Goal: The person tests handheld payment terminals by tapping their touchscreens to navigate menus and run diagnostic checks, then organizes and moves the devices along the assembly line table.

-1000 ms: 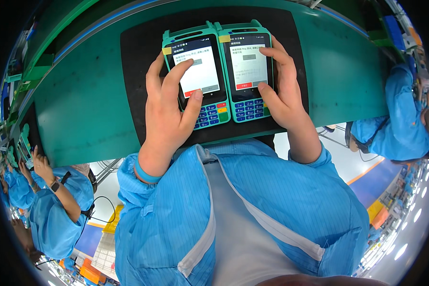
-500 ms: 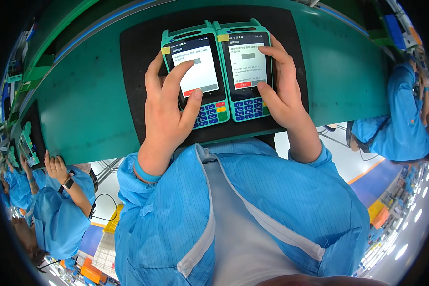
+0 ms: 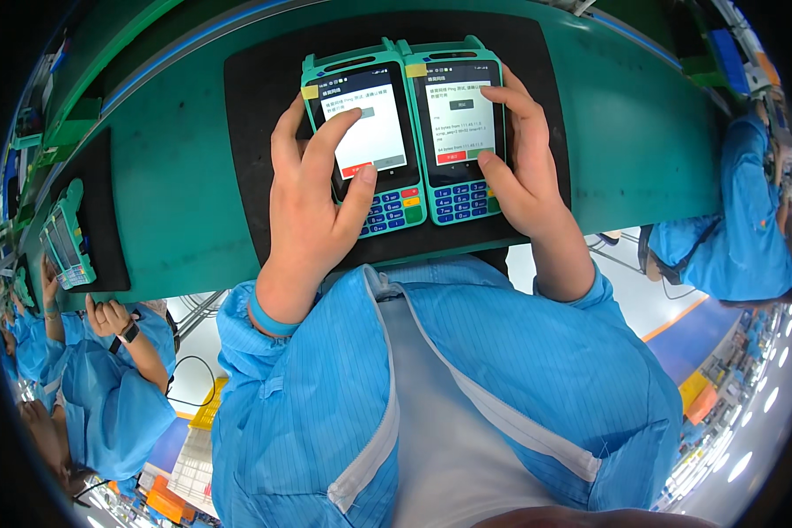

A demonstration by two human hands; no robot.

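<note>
Two green handheld payment terminals lie side by side on a black mat (image 3: pixel 246 97), screens up and blue number keys nearest me. My left hand (image 3: pixel 312 189) straddles the left terminal (image 3: pixel 380 132). Its outer fingers run along the left edge, the index finger reaches over the lit screen and the thumb lies by the screen's lower edge. At the right terminal (image 3: pixel 449 123), my right hand (image 3: pixel 528 180) wraps the right edge. That index fingertip is near the upper right of the screen, the thumb near a small green button at its lower right.
The mat rests on a long green workbench (image 3: pixel 176 194). Farther left, another terminal (image 3: pixel 66 236) lies on a second black mat (image 3: pixel 106 211) beside a co-worker's hand (image 3: pixel 106 315). A co-worker in blue (image 3: pixel 708 246) sits at the right. A yellow crate (image 3: pixel 207 409) stands below the bench.
On the right terminal, the upper button has turned from light grey to dark grey. At the far left, the co-worker's mat and terminal have shifted toward me. My hands stay nearly still.
</note>
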